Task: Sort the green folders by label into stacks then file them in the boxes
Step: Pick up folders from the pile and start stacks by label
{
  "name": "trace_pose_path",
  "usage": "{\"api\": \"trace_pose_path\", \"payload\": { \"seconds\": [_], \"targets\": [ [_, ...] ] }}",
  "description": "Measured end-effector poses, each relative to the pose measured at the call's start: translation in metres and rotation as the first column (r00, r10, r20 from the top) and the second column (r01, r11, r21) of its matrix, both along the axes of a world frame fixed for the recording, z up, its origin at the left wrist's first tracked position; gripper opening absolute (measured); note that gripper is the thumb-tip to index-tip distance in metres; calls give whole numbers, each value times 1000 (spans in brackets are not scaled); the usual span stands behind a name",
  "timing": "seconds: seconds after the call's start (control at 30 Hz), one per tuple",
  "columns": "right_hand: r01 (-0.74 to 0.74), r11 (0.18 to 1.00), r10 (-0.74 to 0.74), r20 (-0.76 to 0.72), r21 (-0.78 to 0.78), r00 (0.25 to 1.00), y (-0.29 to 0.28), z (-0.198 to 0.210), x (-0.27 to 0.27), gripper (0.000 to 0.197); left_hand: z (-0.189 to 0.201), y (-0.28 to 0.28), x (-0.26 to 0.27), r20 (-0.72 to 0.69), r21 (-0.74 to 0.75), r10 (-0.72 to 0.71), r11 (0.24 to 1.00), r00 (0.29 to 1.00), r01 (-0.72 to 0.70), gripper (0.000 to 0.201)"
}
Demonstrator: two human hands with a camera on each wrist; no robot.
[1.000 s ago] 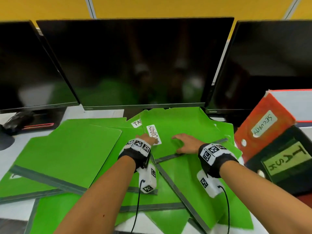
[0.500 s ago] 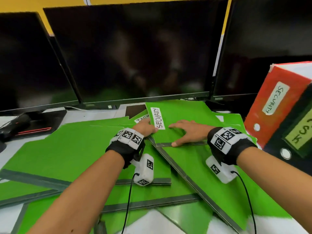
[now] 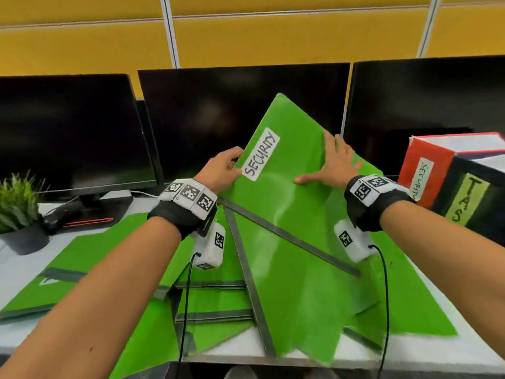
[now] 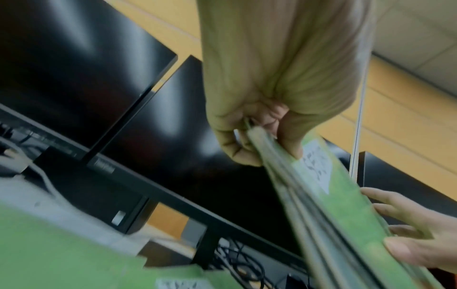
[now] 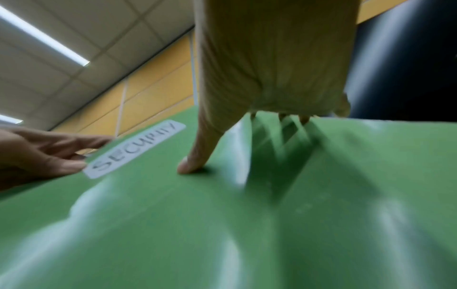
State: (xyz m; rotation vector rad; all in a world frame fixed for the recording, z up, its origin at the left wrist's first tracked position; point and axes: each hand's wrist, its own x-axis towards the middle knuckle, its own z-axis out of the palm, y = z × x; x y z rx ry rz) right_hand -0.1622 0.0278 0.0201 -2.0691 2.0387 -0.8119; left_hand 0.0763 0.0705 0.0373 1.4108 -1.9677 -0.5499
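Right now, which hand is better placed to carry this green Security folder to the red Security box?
Right hand: it grips the green Security folder nearest the red Security box.

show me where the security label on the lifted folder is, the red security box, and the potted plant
SECURITY label (image 3: 261, 154), head view, middle of the white strip.
red SECURITY box (image 3: 412, 162), head view, red front face.
potted plant (image 3: 16, 206), head view, green leaves.

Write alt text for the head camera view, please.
Two hands lift a green folder labelled SECURITY off a desk: the left hand pinches its edge, the right hand lies on its face. More green folders lie below; a red SECURITY box stands right.
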Motion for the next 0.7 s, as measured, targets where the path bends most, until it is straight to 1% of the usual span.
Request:
{"api": "trace_pose_path", "payload": {
  "seconds": [0.07,0.1,0.13,0.17,0.2,0.23,0.3,0.33,0.37,0.4,0.47,0.5,0.53,0.6,0.63,0.7],
  "targets": [
    [69,995,-70,-13,-69,997,2,12,-5,129,5,-7,2,-20,-97,56,994,998,-58,33],
    [107,990,-107,3,-93,994,2,16,-9,123,4,-13,4,-41,-122,93,988,995,-97,33],
    [120,988,-115,52,-100,992,3,19,-14,114,1,-20,6,-65,-136,135,980,989,-143,34],
    [106,991,-94,133,-87,987,4,21,-19,101,2,-18,3,-83,-138,173,973,981,-183,33],
    [68,996,-53,218,-64,975,3,21,-25,88,3,-16,0,-101,-139,201,967,974,-214,32],
    [18,999,-4,287,-45,958,4,20,-31,80,5,-12,-4,-113,-141,218,962,969,-233,30],
    [-62,998,50,389,19,920,8,17,-42,83,7,-11,-9,-123,-162,234,954,964,-252,23],
    [-100,993,61,433,67,900,8,14,-47,81,9,-13,-9,-131,-187,224,951,966,-246,18],
    [-139,981,58,482,134,874,11,11,-51,75,11,-15,-9,-142,-212,213,947,967,-240,14],
    [-195,960,59,534,202,843,11,6,-54,74,13,-18,-8,-165,-237,203,942,965,-238,12],
    [-277,912,46,594,303,803,11,-5,-60,94,22,-22,-8,-238,-264,205,927,950,-266,11],
    [-310,896,48,623,319,781,11,-11,-61,96,25,-25,-7,-283,-271,215,917,935,-293,12],
    [-329,887,44,650,323,759,12,-18,-62,86,29,-30,-5,-326,-280,223,905,919,-319,14],
    [-340,887,-1,738,312,674,18,-32,-61,49,36,-38,-3,-410,-283,222,891,885,-354,26],
    [-340,890,-26,779,304,627,20,-39,-61,36,40,-40,-3,-449,-283,215,886,867,-367,30],
    [-355,894,-39,839,272,543,20,-54,-63,23,45,-45,-3,-524,-281,208,874,826,-398,33]
  ]
}}
